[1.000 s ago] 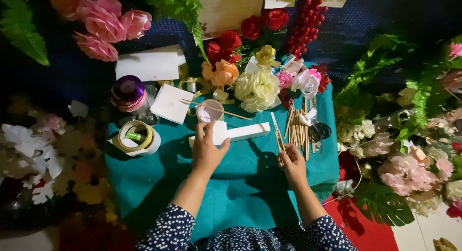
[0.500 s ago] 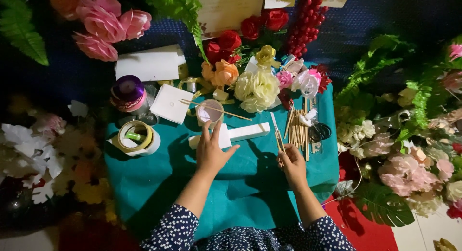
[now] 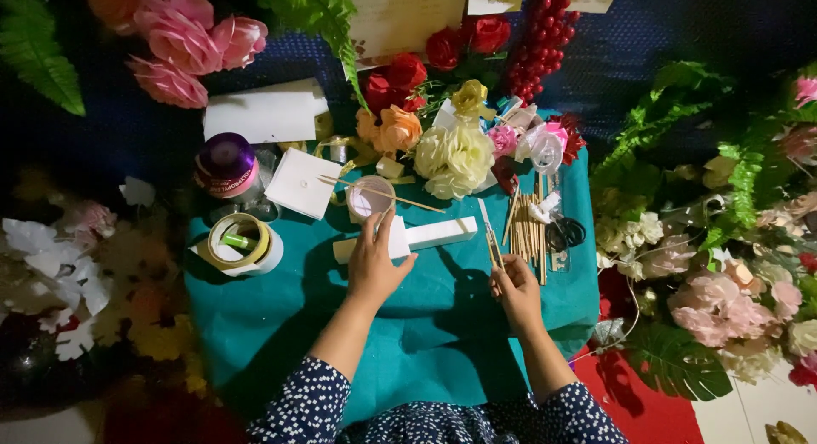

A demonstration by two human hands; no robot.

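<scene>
My left hand (image 3: pixel 374 261) lies flat, fingers spread, on the white foam block (image 3: pixel 434 234) at the counter's (image 3: pixel 281 316) centre; my right hand (image 3: pixel 515 291) pinches a thin stick (image 3: pixel 491 244), its tip pointing to twelve o'clock, beside the stick bundle (image 3: pixel 529 231).

white foam block (image 3: pixel 425 236) part-hidden under left hand (image 3: pixel 374 265), scissors (image 3: pixel 565 234) perhaps, too dim

Single head view, looking steeply down from above onto teal table (image 3: pixel 281 325), moderately near.

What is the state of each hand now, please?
Left hand: open, resting on the white foam block.
Right hand: closed on a thin stick.
</scene>
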